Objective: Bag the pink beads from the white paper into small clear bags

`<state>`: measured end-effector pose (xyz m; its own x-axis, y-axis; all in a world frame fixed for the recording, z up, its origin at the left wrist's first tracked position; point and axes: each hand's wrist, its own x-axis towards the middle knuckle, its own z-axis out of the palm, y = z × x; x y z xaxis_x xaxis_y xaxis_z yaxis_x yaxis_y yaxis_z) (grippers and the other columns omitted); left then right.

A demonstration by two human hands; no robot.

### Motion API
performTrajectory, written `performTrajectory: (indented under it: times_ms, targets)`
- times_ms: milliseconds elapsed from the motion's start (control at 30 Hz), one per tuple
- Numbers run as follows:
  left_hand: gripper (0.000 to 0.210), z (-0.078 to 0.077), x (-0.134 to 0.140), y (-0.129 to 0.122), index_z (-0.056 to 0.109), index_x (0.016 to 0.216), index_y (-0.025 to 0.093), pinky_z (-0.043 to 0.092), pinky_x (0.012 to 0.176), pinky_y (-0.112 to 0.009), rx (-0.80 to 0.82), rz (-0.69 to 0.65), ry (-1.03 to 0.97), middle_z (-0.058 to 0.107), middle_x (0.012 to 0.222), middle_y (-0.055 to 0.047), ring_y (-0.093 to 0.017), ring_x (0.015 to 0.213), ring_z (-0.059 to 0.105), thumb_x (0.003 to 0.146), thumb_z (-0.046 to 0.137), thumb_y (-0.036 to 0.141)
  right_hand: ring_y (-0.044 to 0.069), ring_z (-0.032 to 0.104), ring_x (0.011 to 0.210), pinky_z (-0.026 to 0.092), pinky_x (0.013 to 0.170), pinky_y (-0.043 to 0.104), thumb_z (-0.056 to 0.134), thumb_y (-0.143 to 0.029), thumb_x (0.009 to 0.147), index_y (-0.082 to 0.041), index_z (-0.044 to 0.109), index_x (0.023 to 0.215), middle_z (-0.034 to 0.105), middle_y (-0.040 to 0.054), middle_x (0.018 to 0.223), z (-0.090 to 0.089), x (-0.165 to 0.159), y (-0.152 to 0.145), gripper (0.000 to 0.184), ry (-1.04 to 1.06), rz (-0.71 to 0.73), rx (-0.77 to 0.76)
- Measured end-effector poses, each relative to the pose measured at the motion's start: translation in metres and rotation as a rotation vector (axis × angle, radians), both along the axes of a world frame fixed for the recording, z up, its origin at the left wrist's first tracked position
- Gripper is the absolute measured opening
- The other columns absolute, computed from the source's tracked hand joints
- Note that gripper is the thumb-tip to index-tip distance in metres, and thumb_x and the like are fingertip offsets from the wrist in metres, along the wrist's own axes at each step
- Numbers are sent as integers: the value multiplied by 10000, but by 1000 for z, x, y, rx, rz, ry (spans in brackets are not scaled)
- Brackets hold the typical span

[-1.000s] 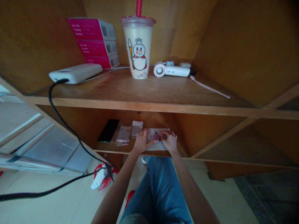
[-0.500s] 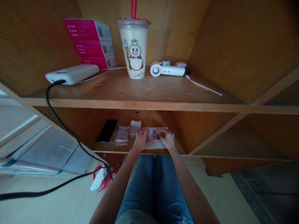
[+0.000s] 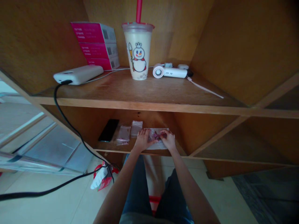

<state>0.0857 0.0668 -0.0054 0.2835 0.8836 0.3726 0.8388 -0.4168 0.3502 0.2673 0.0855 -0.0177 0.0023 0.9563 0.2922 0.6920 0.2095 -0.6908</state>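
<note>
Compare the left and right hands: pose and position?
Left hand is spread, thumb out; right hand is curled inward. Left hand is nearer the black phone; right hand is farther from it. Both are bare and at the clear plastic with pinkish beads.

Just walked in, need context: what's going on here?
A person has both hands at a cluster of small pinkish beads on clear plastic in the lower compartment. The left hand rests at the plastic's left side; the right hand has its fingers by the beads, grip unclear. Two small clear bags and a black phone lie to the left.
</note>
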Motion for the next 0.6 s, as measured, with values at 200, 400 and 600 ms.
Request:
performTrajectory:
  times_ms: [200,400,600]
  targets:
    - [559,0,-2,-2,454,1092,161,371,869,-397,6,22,0,549,1079,-116,-259,1025,494,749,468,603,152,611,750,448,752,285,490,-231,702,-234,619,830,666,-5,835,-10,7,6,181,163,26,-26]
    - [597,0,-1,-4,460,1106,166,365,878,-400,6,14,27,546,1079,-117,-261,1037,485,731,470,630,169,601,795,442,790,319,481,-247,700,-216,622,805,666,18,841,-11,8,7,179,302,24,-37]
    - [618,5,1,-6,476,1081,168,371,871,-403,-2,-6,17,554,1048,-116,-267,1019,492,712,463,663,182,604,785,462,742,329,529,-332,689,-181,608,788,658,42,819,1,17,11,197,632,7,-55]
